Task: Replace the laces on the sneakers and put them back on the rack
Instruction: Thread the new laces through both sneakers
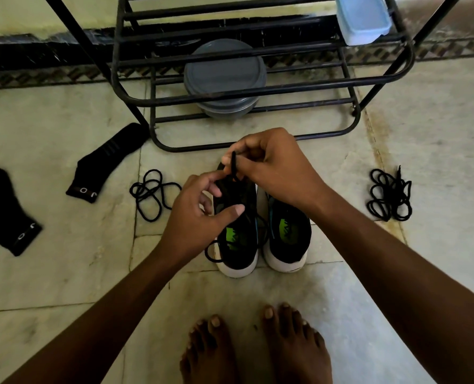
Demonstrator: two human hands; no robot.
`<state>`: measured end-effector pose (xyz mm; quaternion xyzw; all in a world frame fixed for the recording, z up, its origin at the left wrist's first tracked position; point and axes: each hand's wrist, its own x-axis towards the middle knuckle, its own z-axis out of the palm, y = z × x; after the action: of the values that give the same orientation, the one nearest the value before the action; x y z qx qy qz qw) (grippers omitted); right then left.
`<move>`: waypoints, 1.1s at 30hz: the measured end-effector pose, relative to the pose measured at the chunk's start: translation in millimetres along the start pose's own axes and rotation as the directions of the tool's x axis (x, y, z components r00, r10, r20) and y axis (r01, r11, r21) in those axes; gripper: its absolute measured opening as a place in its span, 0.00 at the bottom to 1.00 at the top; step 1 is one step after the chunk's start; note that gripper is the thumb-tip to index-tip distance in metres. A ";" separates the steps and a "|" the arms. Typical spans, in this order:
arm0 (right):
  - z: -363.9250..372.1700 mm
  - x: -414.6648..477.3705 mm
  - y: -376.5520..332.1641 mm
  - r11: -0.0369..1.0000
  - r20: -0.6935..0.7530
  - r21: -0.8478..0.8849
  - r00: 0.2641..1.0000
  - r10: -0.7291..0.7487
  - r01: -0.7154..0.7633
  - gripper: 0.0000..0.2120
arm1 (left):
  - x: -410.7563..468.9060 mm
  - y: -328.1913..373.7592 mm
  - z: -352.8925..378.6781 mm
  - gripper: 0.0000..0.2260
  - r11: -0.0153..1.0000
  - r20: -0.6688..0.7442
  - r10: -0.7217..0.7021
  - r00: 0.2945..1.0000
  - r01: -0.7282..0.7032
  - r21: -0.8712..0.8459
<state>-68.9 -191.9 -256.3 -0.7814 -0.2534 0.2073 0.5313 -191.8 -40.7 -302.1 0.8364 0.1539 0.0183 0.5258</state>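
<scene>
- Lace [233, 162], black, stands up with its end pinched between thumb and forefinger of my right grip [274, 167], which is clamped on it above the toe end of the left-hand sneaker [241, 259].
- My left grip [199, 214] hovers over the same shoe, fingers curled, forefinger reaching toward the lace and thumb stretched across the tongue. I cannot tell whether it holds the lace or only nears it.
- Lower down, a slack loop of black lace hangs out beside that sneaker's heel.
- I see the right-hand sneaker [288, 239] just beside the first. Both are on the floor [64, 273] with heels toward me and toes toward the rack [258, 94]. They have black uppers, white soles and green marks on the insoles.
- The rack is black metal, just beyond the toes. Grey round containers [224, 76] are stacked on its lowest shelf, and a blue-lidded box [362, 18] sits higher at the right.
- A loose black lace [151, 194] lies coiled on the floor left of the sneakers. A tighter lace bundle [389, 195] lies well apart on the right.
- Two black socks [108, 162] [5, 209] lie farther left.
- Bare feet [211, 350] rest on the floor nearest me.
</scene>
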 end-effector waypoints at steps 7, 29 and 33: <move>1.9 7.5 -6.7 0.995 -0.040 -0.097 0.999 -0.024 0.020 0.06 | 0.1 6.3 6.2 0.02 0.984 0.034 0.043 0.998 -0.036 -0.175; 26.9 -5.9 53.4 0.943 0.004 -0.329 0.998 0.057 -0.053 0.18 | 15.3 -38.9 -5.8 0.03 0.924 -0.066 -0.253 0.965 0.221 -0.311; 34.6 -26.0 67.1 0.887 0.193 -0.451 0.960 0.201 -0.095 0.22 | 22.2 -34.9 -2.0 0.04 0.910 -0.041 -0.281 0.959 0.253 -0.330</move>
<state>-98.1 -203.4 -329.7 -0.8677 -0.2937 0.2759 0.2911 -179.3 -18.9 -335.0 0.7091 0.2846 0.0077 0.6451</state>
